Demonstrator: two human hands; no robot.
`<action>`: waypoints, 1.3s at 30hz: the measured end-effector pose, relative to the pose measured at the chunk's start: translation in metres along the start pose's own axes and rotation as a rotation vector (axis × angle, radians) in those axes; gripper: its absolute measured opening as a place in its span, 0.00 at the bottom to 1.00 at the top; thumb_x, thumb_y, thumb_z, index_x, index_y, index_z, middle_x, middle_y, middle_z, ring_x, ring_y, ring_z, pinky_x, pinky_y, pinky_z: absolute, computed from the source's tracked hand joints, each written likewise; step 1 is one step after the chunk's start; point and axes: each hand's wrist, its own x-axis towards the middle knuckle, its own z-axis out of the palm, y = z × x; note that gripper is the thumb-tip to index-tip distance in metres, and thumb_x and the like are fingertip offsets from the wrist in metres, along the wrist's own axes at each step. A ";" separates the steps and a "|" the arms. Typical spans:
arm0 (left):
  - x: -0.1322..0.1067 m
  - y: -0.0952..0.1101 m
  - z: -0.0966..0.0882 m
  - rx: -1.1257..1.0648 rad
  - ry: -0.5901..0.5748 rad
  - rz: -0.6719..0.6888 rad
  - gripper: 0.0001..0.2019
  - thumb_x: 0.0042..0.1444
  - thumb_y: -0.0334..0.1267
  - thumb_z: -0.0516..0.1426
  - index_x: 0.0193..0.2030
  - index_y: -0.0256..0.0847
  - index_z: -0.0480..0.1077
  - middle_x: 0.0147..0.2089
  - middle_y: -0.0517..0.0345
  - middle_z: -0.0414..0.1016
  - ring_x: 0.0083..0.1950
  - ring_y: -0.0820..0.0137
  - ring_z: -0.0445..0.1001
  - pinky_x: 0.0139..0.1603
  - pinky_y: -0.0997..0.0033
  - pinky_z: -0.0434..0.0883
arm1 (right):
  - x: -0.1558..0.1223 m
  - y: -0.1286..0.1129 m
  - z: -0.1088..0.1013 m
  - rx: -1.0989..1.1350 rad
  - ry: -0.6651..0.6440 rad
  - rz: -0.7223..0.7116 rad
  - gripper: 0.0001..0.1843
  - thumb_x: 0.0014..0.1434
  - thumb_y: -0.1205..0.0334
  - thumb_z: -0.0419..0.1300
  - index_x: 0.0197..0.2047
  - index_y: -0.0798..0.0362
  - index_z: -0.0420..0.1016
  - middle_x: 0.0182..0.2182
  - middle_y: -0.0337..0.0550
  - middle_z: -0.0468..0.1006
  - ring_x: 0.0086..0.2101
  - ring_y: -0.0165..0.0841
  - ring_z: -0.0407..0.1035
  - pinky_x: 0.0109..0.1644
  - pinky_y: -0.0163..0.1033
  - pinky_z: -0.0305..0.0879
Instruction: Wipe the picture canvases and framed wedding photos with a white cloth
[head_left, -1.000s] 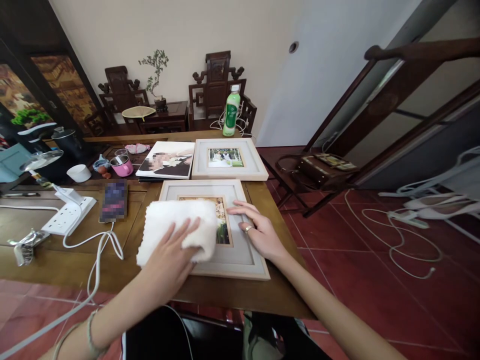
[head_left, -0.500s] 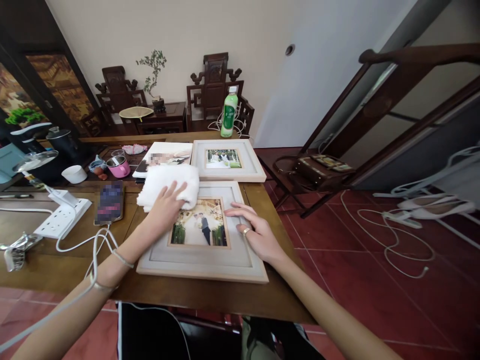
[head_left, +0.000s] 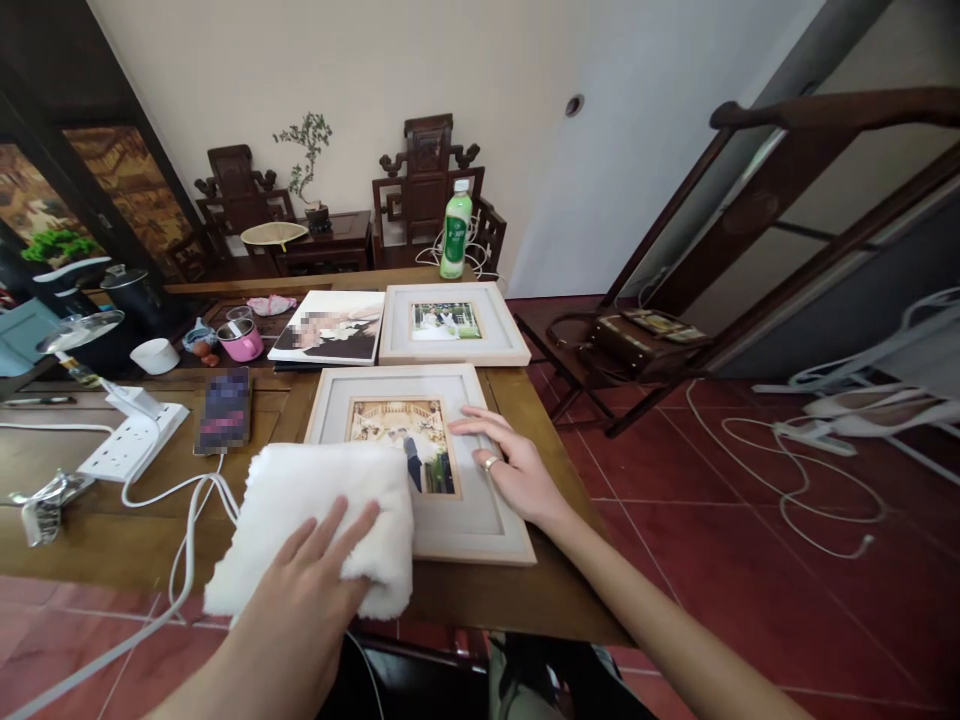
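A picture frame (head_left: 517,548) with a pale wooden border lies flat near the table's front edge, a wedding photo (head_left: 433,440) in its middle. My left hand (head_left: 319,560) presses a folded white towel (head_left: 322,475) over the frame's lower left corner and part of the photo. The fingers lie spread on top of the towel; the thumb is mostly hidden at its folded edge. Resting on the frame's right side is my right hand (head_left: 517,470), fingers stretched out and fingertips by the photo's right edge. It wears a ring.
Behind lie a second frame (head_left: 510,352) and a photo book (head_left: 330,320). A green bottle (head_left: 455,232) stands at the back. To the left are a phone (head_left: 223,410), a power strip (head_left: 131,440) with white cables, and a pink cup (head_left: 244,343). A wooden chair (head_left: 585,385) stands right.
My left hand has drawn the towel from the frame's upper left down towards me, over its lower left corner. The photo book behind is uncovered. My right hand has stayed in place.
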 end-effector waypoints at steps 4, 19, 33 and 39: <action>0.026 -0.022 0.011 0.018 0.144 -0.079 0.17 0.52 0.22 0.49 0.41 0.39 0.75 0.73 0.51 0.47 0.72 0.53 0.47 0.67 0.45 0.57 | 0.000 0.001 0.000 0.000 -0.008 -0.020 0.21 0.48 0.72 0.52 0.43 0.46 0.77 0.52 0.45 0.75 0.60 0.41 0.60 0.64 0.55 0.52; 0.095 -0.078 -0.005 0.115 0.069 -0.081 0.23 0.49 0.17 0.47 0.48 0.34 0.72 0.70 0.40 0.54 0.71 0.52 0.50 0.67 0.44 0.54 | 0.000 0.000 -0.001 0.001 -0.023 0.002 0.22 0.49 0.72 0.52 0.43 0.46 0.77 0.54 0.45 0.73 0.61 0.41 0.59 0.64 0.55 0.53; 0.029 -0.007 0.008 -0.080 0.004 -0.058 0.26 0.48 0.17 0.48 0.50 0.41 0.72 0.73 0.51 0.46 0.73 0.54 0.42 0.69 0.45 0.53 | 0.000 0.004 -0.001 -0.011 -0.046 -0.029 0.21 0.49 0.72 0.51 0.44 0.48 0.76 0.53 0.48 0.74 0.61 0.42 0.59 0.65 0.55 0.51; 0.108 -0.059 -0.004 0.036 0.124 -0.241 0.27 0.53 0.17 0.47 0.59 0.36 0.66 0.74 0.42 0.40 0.73 0.49 0.39 0.67 0.40 0.52 | 0.002 0.005 -0.003 -0.019 -0.067 -0.040 0.22 0.50 0.72 0.51 0.45 0.48 0.76 0.54 0.48 0.73 0.62 0.42 0.58 0.65 0.57 0.51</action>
